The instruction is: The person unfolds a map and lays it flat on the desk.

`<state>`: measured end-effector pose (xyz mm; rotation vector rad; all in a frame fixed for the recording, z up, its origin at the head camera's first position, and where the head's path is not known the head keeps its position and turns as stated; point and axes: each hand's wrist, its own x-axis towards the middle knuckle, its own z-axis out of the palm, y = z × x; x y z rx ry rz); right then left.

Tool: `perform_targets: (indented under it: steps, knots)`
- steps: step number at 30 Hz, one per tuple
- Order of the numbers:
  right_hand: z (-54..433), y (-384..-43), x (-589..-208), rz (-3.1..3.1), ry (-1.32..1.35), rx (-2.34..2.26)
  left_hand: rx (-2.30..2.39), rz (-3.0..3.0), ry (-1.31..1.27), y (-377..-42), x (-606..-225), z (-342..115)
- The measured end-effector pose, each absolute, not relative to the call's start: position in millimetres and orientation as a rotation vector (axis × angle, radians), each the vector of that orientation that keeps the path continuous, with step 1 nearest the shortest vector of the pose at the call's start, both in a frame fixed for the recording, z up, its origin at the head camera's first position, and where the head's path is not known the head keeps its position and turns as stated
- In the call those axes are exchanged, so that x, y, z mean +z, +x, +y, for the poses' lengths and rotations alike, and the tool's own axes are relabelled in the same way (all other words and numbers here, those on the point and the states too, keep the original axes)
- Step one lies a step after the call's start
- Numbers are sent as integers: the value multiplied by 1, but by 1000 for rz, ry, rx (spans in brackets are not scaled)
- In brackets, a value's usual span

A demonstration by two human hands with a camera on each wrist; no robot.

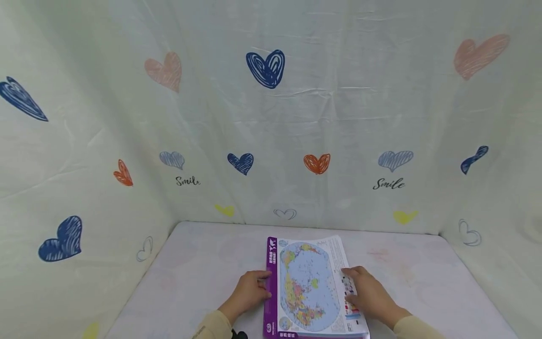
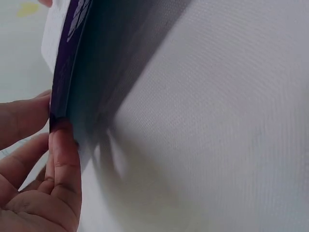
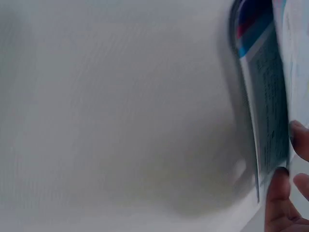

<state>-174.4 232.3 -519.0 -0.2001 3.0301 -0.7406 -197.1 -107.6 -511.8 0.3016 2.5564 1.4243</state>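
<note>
A world map [image 1: 313,287] with a purple border strip [image 1: 272,278] lies before me on the white table, its print turned sideways. My left hand [image 1: 249,293] pinches the purple edge, thumb on one face and fingers on the other; the left wrist view shows that edge [image 2: 65,67] raised off the surface. On the opposite side my right hand [image 1: 372,295] grips the white margin near small printed flags. In the right wrist view, a separate printed layer [image 3: 270,96] with a blue and red corner sits under the top sheet [image 3: 297,58]. The map's underside is mostly hidden.
The white table cover [image 1: 203,254] spreads to both sides of the map. A pale curtain [image 1: 296,122] with printed hearts hangs behind the table and along both sides. A small black object [image 1: 240,334] shows at the bottom near the left sleeve.
</note>
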Motion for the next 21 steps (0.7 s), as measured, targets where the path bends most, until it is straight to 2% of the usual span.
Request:
perform_targets:
  steps: [7, 21]
  knots:
    - [242, -181, -522, 2756, -79, -1247, 1536, 2483, 309, -198, -511, -110]
    - [249, -179, -520, 2662, -173, -1419, 1562, 2448, 322, -198, -511, -112]
